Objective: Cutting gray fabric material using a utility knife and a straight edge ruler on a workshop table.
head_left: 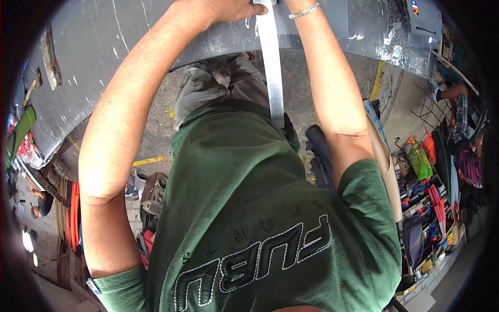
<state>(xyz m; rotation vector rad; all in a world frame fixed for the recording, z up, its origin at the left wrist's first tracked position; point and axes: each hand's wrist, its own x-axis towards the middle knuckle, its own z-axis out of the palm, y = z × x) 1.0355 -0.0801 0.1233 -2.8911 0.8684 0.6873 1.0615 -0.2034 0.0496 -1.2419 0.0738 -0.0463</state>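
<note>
My left hand (pixel 228 8) is at the top edge of the view, over the dark grey work table (pixel 156 18). Its thumb and finger tips press at the side of a long flat silver metal ruler (pixel 273 67), while the other fingers are cut off. From the table, the ruler runs out past the near edge toward my body. On the ruler's right side, my right hand (pixel 296 3) lies almost wholly beyond the upper edge; mainly the wrist with a chain bracelet shows, and its fingers are hidden. A smooth grey sheet (pixel 325 23) lies under my right forearm.
A clear plastic piece (pixel 405 52) hangs near the table's right corner. A wooden strip (pixel 50 60) lies at its left. Racks with colourful goods (pixel 436 208) stand on the right, beside a person (pixel 457 99). Another person (pixel 41 203) is at far left, near orange tubes (pixel 76 216).
</note>
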